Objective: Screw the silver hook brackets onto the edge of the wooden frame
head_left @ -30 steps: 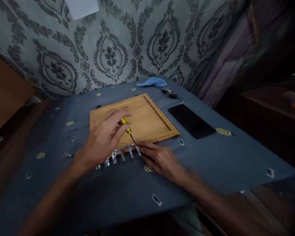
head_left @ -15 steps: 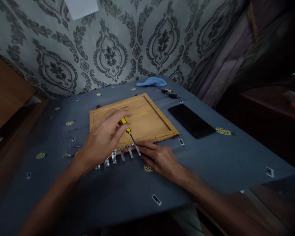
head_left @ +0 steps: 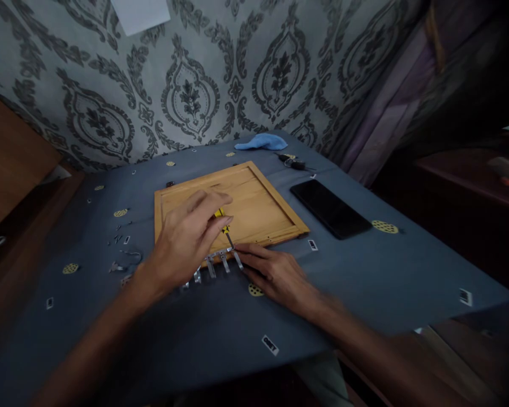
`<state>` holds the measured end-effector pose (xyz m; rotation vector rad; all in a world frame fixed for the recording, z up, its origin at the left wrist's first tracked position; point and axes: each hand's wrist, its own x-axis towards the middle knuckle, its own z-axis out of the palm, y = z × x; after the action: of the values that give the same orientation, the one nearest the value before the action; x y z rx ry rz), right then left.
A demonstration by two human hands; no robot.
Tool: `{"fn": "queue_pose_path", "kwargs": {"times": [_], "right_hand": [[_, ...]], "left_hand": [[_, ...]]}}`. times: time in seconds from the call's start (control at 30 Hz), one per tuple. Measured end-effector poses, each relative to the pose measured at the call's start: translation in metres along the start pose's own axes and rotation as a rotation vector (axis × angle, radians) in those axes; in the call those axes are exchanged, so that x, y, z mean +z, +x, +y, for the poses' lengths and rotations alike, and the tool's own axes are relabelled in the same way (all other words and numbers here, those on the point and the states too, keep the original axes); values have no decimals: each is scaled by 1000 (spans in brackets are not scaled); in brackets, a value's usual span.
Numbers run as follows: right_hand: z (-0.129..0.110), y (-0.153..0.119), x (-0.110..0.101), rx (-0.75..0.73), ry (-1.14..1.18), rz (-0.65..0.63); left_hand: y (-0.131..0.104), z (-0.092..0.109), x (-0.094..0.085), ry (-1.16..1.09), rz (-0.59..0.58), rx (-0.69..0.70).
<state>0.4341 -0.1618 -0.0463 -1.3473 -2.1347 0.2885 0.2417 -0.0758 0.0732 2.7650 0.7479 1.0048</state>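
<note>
A framed wooden panel (head_left: 254,198) lies flat, with a row of metal hooks (head_left: 224,262) along its near edge. My left hand (head_left: 189,232) is closed around the yellow handle of a screwdriver (head_left: 225,226), held tilted over the panel. The screwdriver's tip meets the base of the rightmost hook (head_left: 238,260). Beside that tip, the fingertips of my right hand (head_left: 275,274) are pressed together at the same hook; whether they pinch a small part is hidden.
The blue-grey tablecloth (head_left: 348,282) carries a black phone (head_left: 331,209) right of the panel, keys (head_left: 294,163) and a blue cloth (head_left: 262,141) behind. Small metal pieces (head_left: 117,267) and screws (head_left: 117,238) lie at the left. A patterned wall (head_left: 233,68) rises behind.
My left hand has shifted slightly right and turned around the screwdriver, covering more of the yellow handle. My right hand stays at the same hook.
</note>
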Motion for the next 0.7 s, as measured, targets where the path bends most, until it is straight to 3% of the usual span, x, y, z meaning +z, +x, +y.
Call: {"fn": "queue_pose_path", "kwargs": {"times": [0.2,0.43,0.7], "right_hand": [[-1,0,-1,-4,13,-3],[-1,0,-2,-23,-9,16],[-2,1,-1,-33,12,30]], "left_hand": [[1,0,-5,-196,-58,-144],[0,2,3,1,-17,-12],[2,2,0,-68,-86,-29]]}}
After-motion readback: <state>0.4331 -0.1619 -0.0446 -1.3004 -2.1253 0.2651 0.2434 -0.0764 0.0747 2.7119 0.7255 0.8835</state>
